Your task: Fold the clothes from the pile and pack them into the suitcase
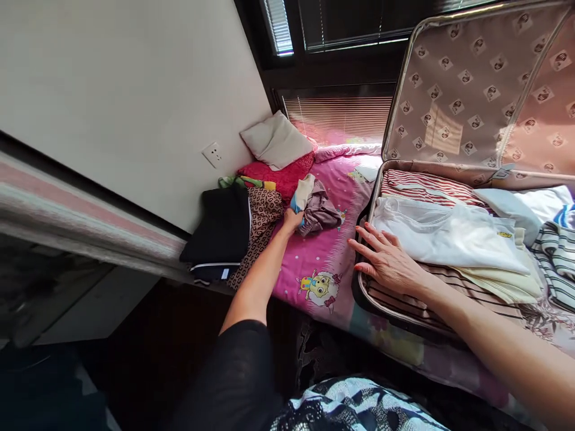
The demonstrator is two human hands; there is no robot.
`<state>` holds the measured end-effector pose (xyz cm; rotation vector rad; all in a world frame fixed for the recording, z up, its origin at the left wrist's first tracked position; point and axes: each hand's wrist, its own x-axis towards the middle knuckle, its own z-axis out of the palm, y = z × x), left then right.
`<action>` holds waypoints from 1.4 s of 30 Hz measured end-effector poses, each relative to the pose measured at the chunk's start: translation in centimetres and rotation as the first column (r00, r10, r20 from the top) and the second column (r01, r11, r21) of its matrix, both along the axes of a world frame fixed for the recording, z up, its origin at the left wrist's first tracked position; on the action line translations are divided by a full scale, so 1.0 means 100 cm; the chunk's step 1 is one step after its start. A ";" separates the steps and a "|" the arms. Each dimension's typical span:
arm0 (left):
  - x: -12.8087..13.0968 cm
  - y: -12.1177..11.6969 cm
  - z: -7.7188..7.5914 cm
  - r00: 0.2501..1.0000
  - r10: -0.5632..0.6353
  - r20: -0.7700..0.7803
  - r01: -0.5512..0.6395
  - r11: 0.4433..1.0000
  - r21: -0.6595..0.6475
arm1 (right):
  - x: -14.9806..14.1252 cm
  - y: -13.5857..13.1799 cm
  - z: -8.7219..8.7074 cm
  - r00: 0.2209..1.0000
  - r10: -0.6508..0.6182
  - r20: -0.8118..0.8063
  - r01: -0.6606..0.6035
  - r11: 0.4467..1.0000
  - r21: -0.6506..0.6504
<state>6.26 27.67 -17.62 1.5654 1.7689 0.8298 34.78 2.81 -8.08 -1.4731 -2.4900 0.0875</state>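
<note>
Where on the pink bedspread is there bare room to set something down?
The pink bedspread is free in front of the crumpled clothes, between the left forearm and the suitcase. Crowded: along the wall, with black cloth and white cushion, and inside the suitcase.

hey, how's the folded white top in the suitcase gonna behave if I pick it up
The white top will probably flop and may unfold, since its soft fabric is only folded. It's likely light too: the cloth looks thin, almost sheer near the neckline.
</note>
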 end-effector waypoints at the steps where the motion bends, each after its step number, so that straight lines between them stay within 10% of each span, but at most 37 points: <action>1: -0.008 -0.019 -0.003 0.998 0.019 0.053 -0.017 1.000 -0.022 | 0.001 0.001 -0.001 1.000 -0.001 0.005 0.000 1.000 0.006; 7: -0.052 -0.160 -0.043 0.777 0.281 0.563 -0.135 0.948 -0.287 | 0.011 0.007 0.004 0.998 -0.002 0.055 0.001 1.000 0.014; 12: -0.096 -0.214 -0.049 0.868 0.489 0.083 -0.460 0.856 -0.235 | -0.019 -0.033 0.034 1.000 0.008 0.011 -0.009 0.995 0.094; 18: -0.122 -0.200 -0.027 0.908 0.280 -0.312 -0.287 0.958 0.025 | -0.121 -0.079 0.004 0.974 0.226 0.036 -0.223 0.973 -0.057; 22: -0.106 -0.176 -0.030 0.790 -0.044 -0.611 -0.074 0.983 -0.167 | -0.164 -0.025 -0.062 0.990 0.114 0.080 -0.092 0.966 -0.240; 28: -0.099 -0.173 -0.014 0.677 -0.339 -0.653 0.095 0.920 -0.380 | -0.162 0.030 -0.126 0.977 -0.137 0.164 0.186 0.922 -0.341; 32: -0.073 -0.188 -0.009 0.704 -0.317 -0.635 0.385 0.922 -0.034 | -0.154 0.030 -0.139 0.955 -0.287 0.070 0.295 0.916 -0.273; 38: -0.030 -0.163 -0.018 0.715 -0.497 -0.491 0.523 0.847 -0.096 | -0.148 0.024 -0.136 0.861 -0.469 -0.194 0.431 0.878 -0.211; 42: -0.037 -0.140 0.013 0.795 -0.550 -0.257 0.576 0.817 0.034 | -0.135 0.008 -0.126 0.782 -0.496 -0.378 0.442 0.868 -0.226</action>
